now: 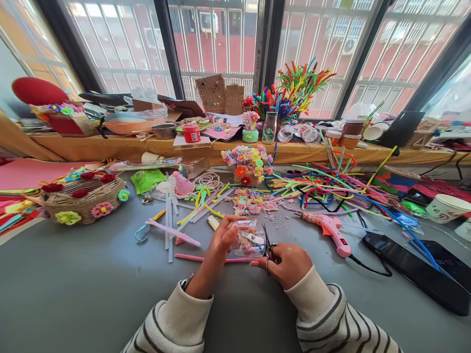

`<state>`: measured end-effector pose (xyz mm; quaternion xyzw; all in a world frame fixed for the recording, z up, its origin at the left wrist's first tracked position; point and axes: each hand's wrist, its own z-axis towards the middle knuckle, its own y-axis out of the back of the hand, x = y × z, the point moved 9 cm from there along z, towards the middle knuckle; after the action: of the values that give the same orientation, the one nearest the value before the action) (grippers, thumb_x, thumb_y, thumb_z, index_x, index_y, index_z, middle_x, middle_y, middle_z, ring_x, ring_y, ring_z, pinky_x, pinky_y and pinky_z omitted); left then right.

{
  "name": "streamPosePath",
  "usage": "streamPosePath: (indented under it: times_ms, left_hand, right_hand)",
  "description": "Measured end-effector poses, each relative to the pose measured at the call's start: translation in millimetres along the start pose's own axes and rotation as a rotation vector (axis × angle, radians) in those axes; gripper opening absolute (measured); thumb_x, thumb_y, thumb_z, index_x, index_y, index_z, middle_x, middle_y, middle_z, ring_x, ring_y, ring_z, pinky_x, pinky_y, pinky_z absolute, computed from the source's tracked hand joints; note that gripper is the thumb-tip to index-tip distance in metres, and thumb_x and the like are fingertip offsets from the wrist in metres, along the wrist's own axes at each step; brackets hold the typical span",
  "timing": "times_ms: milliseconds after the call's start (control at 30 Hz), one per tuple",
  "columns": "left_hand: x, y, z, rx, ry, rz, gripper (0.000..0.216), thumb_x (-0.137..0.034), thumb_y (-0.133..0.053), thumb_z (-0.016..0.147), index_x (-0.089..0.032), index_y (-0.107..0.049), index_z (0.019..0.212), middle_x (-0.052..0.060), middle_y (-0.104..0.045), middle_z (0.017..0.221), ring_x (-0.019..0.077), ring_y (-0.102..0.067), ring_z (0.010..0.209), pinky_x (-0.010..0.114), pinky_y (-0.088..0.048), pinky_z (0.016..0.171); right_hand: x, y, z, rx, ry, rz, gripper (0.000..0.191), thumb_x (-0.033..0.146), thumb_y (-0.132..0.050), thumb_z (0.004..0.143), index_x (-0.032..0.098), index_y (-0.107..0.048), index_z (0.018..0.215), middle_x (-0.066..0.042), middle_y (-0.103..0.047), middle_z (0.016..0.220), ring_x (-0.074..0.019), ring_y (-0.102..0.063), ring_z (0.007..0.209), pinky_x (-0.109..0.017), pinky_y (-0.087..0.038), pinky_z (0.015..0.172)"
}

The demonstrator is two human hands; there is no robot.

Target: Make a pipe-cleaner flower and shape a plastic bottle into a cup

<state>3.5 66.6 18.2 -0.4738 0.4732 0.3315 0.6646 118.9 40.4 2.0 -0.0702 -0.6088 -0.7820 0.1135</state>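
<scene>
My left hand (222, 243) is closed around a clear plastic cup (247, 239), tilted on its side; small things show through its wall, too blurred to name. In my right hand (292, 264) is a pair of scissors (269, 240), fingers through the handles and blades pointing up beside the cup's right end. Whether the blades touch the plastic, I cannot tell. Just beneath both hands lies a pink pipe cleaner (198, 258) on the grey table (91, 289). Clear glue sticks (170, 230) lie to the left of my left hand.
A pink hot glue gun (333, 230) with a black cord lies right, near a black phone (408, 264). Loose pipe cleaners (324, 184) heap behind it. A flower-trimmed twine basket (86, 198) stands left. At the back are a small flower basket (247, 169) and a crowded ledge (162, 143).
</scene>
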Motion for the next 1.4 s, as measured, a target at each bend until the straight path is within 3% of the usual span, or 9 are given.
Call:
streamPosePath:
  times_ms: [167, 300, 500, 667, 800, 900, 1100, 1400]
  left_hand:
    - [3.9, -1.3, 0.7, 0.027, 0.029, -0.034, 0.032, -0.042, -0.040, 0.070, -0.016, -0.045, 0.088, 0.006, -0.059, 0.078, 0.0141, -0.055, 0.053, 0.029, -0.041, 0.055]
    - [4.6, 1.2, 1.6, 0.026, 0.033, -0.147, 0.032, -0.040, -0.037, 0.073, -0.017, -0.045, 0.094, 0.007, -0.057, 0.089, 0.0160, -0.057, 0.063, 0.031, -0.041, 0.062]
    - [1.8, 3.6, 0.9, -0.007, 0.032, -0.218, 0.037, -0.034, -0.043, 0.071, -0.021, -0.040, 0.105, 0.008, -0.054, 0.100, 0.0190, -0.056, 0.073, 0.032, -0.042, 0.064]
    - [2.2, 0.3, 0.0, 0.034, 0.044, -0.242, 0.046, -0.032, -0.046, 0.069, -0.019, -0.037, 0.112, 0.010, -0.054, 0.101, 0.0212, -0.055, 0.080, 0.032, -0.041, 0.067]
    - [3.5, 3.4, 0.7, 0.012, 0.035, -0.257, 0.046, -0.033, -0.049, 0.067, -0.018, -0.040, 0.110, 0.010, -0.056, 0.096, 0.0220, -0.053, 0.083, 0.033, -0.040, 0.072]
    - [5.7, 4.6, 1.4, 0.008, 0.040, -0.235, 0.048, -0.034, -0.051, 0.065, -0.017, -0.041, 0.109, 0.010, -0.058, 0.093, 0.0217, -0.054, 0.082, 0.035, -0.039, 0.075]
    - [5.1, 5.3, 2.4, 0.002, 0.036, -0.152, 0.037, -0.034, -0.054, 0.062, -0.016, -0.051, 0.094, 0.009, -0.060, 0.088, 0.0197, -0.056, 0.075, 0.031, -0.041, 0.070]
    - [-0.1, -0.8, 1.7, 0.032, -0.009, -0.065, 0.039, -0.033, -0.056, 0.061, -0.014, -0.049, 0.095, 0.008, -0.059, 0.084, 0.0189, -0.055, 0.073, 0.029, -0.040, 0.068]
  right_hand:
    - [-1.2, 3.0, 0.9, -0.032, 0.062, -0.009, 0.047, 0.048, -0.037, 0.074, 0.018, -0.055, 0.043, -0.001, -0.057, 0.048, -0.0101, -0.050, 0.046, -0.023, -0.022, 0.044]
    - [-9.8, 1.5, 3.3, -0.020, -0.002, 0.122, 0.050, 0.052, -0.036, 0.072, 0.018, -0.054, 0.040, -0.001, -0.056, 0.044, -0.0095, -0.048, 0.043, -0.021, -0.024, 0.044]
    - [-20.8, -5.7, 5.7, 0.050, -0.122, 0.388, 0.037, 0.050, -0.050, 0.063, 0.017, -0.062, 0.051, 0.002, -0.051, 0.039, -0.0082, -0.040, 0.039, -0.019, -0.025, 0.040]
    - [-24.3, -12.9, 5.6, 0.115, -0.193, 0.621, 0.035, 0.048, -0.054, 0.058, 0.014, -0.063, 0.055, 0.002, -0.049, 0.041, -0.0081, -0.039, 0.041, -0.018, -0.028, 0.043]
    - [-22.3, -25.6, 4.6, 0.205, -0.231, 0.772, 0.036, 0.046, -0.046, 0.063, 0.012, -0.060, 0.061, 0.003, -0.046, 0.040, -0.0072, -0.035, 0.037, -0.018, -0.027, 0.039]
    - [-16.8, -24.6, 4.5, 0.226, -0.204, 0.728, 0.038, 0.045, -0.040, 0.068, 0.013, -0.060, 0.062, 0.002, -0.047, 0.041, -0.0078, -0.038, 0.036, -0.019, -0.028, 0.039]
    - [8.5, -9.3, 2.9, 0.206, 0.049, 0.532, 0.048, 0.048, -0.035, 0.072, 0.014, -0.061, 0.051, 0.000, -0.048, 0.042, -0.0095, -0.043, 0.044, -0.020, -0.029, 0.046]
    - [14.3, -12.6, -2.0, 0.238, 0.106, 0.389, 0.051, 0.061, -0.036, 0.065, 0.014, -0.055, 0.054, 0.001, -0.047, 0.046, -0.0087, -0.040, 0.044, -0.019, -0.024, 0.044]
